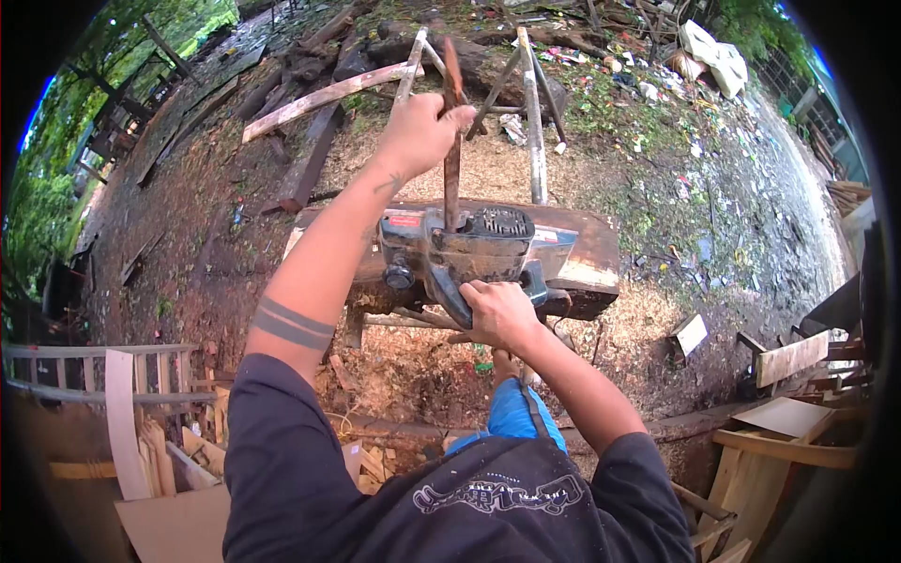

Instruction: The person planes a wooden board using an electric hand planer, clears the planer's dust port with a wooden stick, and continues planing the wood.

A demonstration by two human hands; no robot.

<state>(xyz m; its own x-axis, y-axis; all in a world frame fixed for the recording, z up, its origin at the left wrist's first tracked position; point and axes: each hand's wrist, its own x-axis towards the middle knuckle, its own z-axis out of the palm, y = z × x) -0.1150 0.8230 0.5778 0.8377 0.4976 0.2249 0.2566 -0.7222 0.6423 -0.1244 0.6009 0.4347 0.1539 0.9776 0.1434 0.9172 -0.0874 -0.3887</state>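
Note:
A dark power saw point(479, 246) with a motor housing and a long rusty brown bar point(451, 178) pointing away from me lies on a thick wooden beam point(587, 244). My left hand point(419, 131) is above the bar's far part, fingers curled round something upright or long at the bar, which the hand partly hides. My right hand point(502, 314) is wrapped round the saw's rear handle, nearest my body. Wood chips point(385, 366) cover the ground below the beam.
Pale poles point(537, 131) stand beyond the beam, with a long plank point(328, 98) and logs to the left. A wooden rack point(169, 371) and boards lie at the lower left. Wooden frames point(784, 450) are at the lower right. A white sack point(718, 61) lies far right.

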